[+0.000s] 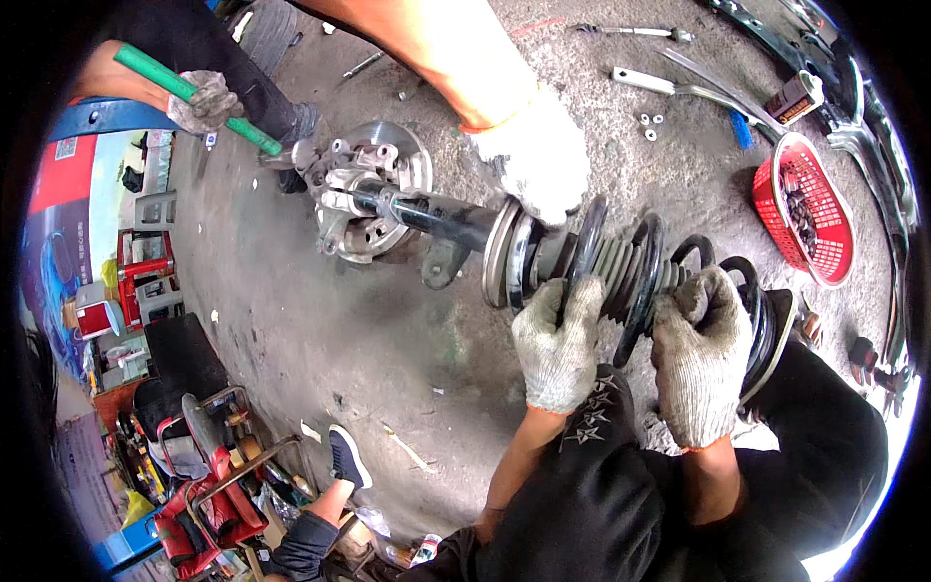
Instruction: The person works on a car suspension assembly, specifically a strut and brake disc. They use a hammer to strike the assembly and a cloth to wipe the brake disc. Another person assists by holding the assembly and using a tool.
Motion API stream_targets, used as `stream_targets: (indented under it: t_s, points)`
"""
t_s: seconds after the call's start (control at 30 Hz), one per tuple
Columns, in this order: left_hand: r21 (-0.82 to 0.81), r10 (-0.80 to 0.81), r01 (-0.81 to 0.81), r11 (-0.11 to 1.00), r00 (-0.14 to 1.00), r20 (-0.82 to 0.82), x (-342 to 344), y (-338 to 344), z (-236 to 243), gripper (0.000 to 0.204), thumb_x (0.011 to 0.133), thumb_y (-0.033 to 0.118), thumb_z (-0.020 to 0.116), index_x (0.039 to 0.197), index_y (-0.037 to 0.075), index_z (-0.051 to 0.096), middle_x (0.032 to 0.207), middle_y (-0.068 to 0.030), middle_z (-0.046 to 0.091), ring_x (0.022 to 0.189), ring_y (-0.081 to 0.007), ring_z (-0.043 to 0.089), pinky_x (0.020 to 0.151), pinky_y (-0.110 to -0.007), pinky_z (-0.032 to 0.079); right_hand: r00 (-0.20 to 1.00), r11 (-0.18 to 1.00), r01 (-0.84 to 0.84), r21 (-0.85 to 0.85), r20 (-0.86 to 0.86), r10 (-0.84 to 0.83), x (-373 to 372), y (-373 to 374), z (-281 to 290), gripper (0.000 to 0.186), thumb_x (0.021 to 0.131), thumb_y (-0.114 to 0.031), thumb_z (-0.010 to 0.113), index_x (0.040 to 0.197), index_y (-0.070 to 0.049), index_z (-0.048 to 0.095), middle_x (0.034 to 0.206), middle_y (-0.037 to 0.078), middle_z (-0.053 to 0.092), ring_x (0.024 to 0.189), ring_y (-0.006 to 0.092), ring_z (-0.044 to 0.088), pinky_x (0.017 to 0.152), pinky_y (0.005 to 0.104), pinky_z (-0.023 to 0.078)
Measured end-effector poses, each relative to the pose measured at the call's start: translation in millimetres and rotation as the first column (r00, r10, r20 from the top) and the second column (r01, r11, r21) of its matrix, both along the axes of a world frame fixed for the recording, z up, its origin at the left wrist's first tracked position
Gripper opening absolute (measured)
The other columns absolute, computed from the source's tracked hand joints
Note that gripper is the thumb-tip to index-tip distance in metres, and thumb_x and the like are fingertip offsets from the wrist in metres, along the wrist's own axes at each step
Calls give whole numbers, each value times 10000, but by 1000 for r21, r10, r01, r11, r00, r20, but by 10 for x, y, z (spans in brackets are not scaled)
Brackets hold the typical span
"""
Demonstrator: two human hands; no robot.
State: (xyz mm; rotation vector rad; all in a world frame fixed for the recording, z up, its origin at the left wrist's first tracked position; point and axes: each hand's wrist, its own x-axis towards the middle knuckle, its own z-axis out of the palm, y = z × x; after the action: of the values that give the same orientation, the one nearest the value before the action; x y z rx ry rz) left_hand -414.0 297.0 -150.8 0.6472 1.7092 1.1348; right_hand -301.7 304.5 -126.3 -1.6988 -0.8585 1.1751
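Observation:
Across the middle lies a strut assembly, its black tube (451, 217) running left to a steering knuckle (341, 191) and brake disc (419, 160). At its right end is a black coil spring (644, 260) around a ribbed bellows. My left hand (558, 344), in a whitish knit glove, is closed on the spring near the round spring seat (498, 252). My gloved right hand (703, 354) grips the coils farther right. Opposite me, a co-worker's gloved hand (538, 160) presses on the seat end. The co-worker's other hand (206, 102) holds a green-handled hammer (155, 71), its head at the knuckle.
A red plastic basket (836, 233) holds small metal parts at the right. Nearby lie a can (797, 97), a white-handled tool (645, 80), several nuts (650, 121) and a ratchet-like tool (630, 31). Lower left, another person's shoe (349, 458) rests near cluttered red tool stands (208, 514).

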Motion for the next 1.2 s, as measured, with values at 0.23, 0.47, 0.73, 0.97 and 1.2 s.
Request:
stream_targets:
  t_s: [0.23, 0.47, 0.73, 0.97, 1.2]
  points:
    - [38, 4, -4, 999, 1000, -2, -19, -23, -5, 306, 876, 200, 640, 666, 11, 522, 542, 32, 438, 540, -54, 376, 455, -257, 308, 999, 999, -9, -52, 51, 11, -19, -6, 79, 212, 836, -12, 553, 733, -113, 399, 578, -45, 408, 442, 31, 366, 385, 198, 292]
    - [-4, -15, 15, 1000, 999, 30, -37, -13, 94, 318, 881, 219, 635, 670, 8, 528, 539, 35, 439, 519, -52, 368, 439, -255, 298, 1000, 999, 13, -42, 4, -13, -13, -16, 56, 187, 835, -20, 564, 736, -105, 429, 567, -37, 425, 434, 37, 383, 382, 204, 300]
    - [3, 7, -7, 1000, 999, 54, -55, -21, 42, 279, 882, 189, 636, 691, 5, 549, 549, 35, 451, 532, -38, 375, 446, -240, 298, 998, 998, -11, -57, 66, 15, -43, -18, 99, 214, 830, -16, 565, 714, -111, 413, 556, -40, 413, 431, 39, 372, 378, 212, 292]
    - [-20, 12, -10, 1000, 994, 111, -52, -16, 93, 269, 882, 186, 635, 702, 0, 559, 570, 32, 468, 540, -39, 381, 455, -236, 312, 996, 996, 65, -68, -54, -69, -103, -6, 146, 200, 832, -22, 562, 729, -116, 419, 536, -45, 404, 394, 42, 348, 350, 212, 268]
    - [-7, -17, 18, 1000, 997, 78, -58, -15, 59, 301, 876, 194, 639, 675, -3, 534, 558, 16, 466, 545, -50, 396, 454, -260, 326, 995, 996, 50, -76, -79, -56, -70, -23, 131, 186, 839, -28, 555, 752, -122, 419, 548, -45, 415, 403, 37, 355, 353, 203, 270]
